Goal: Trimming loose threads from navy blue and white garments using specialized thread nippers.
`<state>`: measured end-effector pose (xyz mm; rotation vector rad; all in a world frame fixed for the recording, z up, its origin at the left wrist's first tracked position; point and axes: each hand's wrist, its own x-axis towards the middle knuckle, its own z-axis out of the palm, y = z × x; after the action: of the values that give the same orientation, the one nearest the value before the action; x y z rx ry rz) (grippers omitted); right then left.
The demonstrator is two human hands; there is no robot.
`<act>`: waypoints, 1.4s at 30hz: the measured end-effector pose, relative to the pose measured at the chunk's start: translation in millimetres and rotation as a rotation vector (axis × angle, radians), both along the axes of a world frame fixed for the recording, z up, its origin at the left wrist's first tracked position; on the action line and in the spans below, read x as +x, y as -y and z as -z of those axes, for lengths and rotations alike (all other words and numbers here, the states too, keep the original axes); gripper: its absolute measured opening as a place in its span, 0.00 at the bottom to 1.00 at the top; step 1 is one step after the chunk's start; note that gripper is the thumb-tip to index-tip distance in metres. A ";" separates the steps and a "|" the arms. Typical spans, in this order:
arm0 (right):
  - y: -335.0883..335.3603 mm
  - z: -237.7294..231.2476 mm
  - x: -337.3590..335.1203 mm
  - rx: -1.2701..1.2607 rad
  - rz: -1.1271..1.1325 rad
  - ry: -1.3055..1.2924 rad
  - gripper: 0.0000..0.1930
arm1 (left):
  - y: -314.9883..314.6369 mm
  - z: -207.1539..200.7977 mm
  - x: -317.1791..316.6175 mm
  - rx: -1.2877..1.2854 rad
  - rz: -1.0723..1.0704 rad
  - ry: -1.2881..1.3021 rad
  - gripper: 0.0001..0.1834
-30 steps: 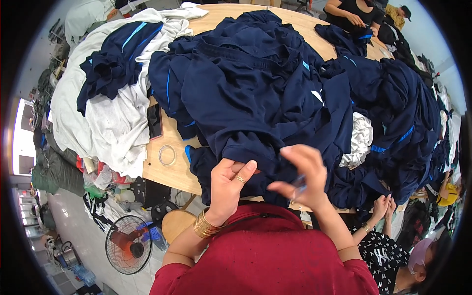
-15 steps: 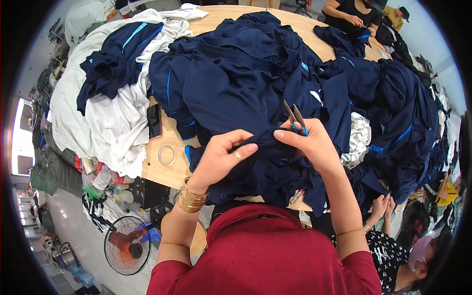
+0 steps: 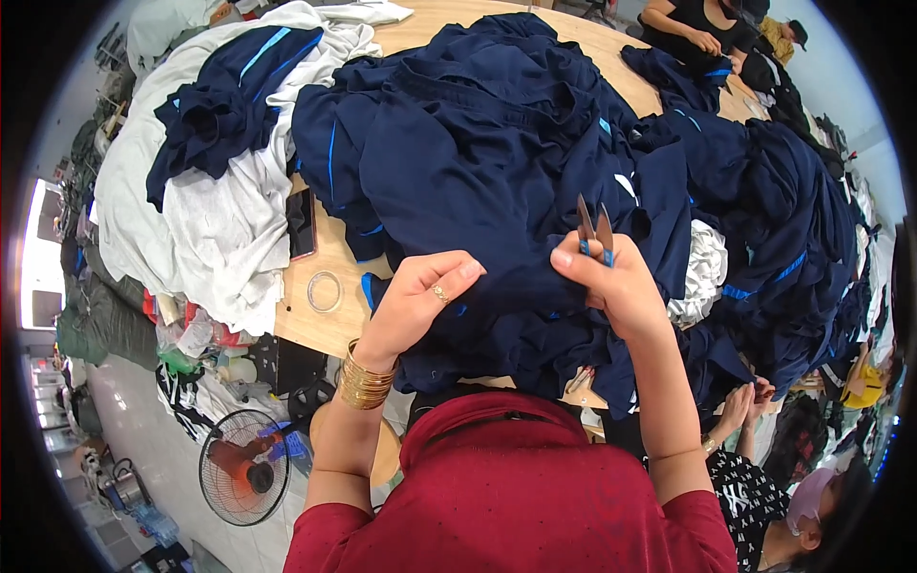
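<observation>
A navy garment (image 3: 458,181) with an elastic waistband lies spread over a heap of similar navy clothes in front of me. My left hand (image 3: 413,304) pinches its near edge between thumb and fingers; a gold ring and bracelets are on this hand and wrist. To the right, my right hand (image 3: 616,282) grips the same edge with thumb and fingers. That hand also keeps hold of small scissors (image 3: 596,229) with blue handles, their blades parted and pointing away from me. Fabric is stretched between my two hands.
White cloth (image 3: 215,239) with a navy garment on it covers the table's left. A phone (image 3: 302,222) and a clear tape roll (image 3: 325,291) lie nearby. More navy clothes (image 3: 764,191) are heaped right. A fan (image 3: 245,468) stands lower left. Co-workers' hands (image 3: 735,413) show lower right and far right.
My hands have moved apart, left hand leftward and right hand slightly rightward, drawing the navy edge out between them. The scissors have shifted right with my right hand.
</observation>
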<state>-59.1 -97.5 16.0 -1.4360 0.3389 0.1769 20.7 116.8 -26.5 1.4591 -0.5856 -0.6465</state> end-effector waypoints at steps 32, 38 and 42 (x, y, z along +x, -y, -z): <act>-0.3 4.0 -15.7 0.423 0.208 -0.055 0.07 | 3.5 -17.6 -12.2 -0.087 -0.038 0.083 0.04; -0.9 6.2 -15.6 0.460 0.202 -0.033 0.07 | 4.8 -19.6 -14.3 -0.085 -0.066 0.098 0.09; -4.5 -0.9 -13.5 0.459 0.218 -0.065 0.07 | 4.0 -20.7 -12.7 -0.107 -0.054 0.089 0.09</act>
<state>-72.6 -93.0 16.9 -0.9346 0.4718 0.1146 8.0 112.8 -5.8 1.4039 -0.6378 -0.5029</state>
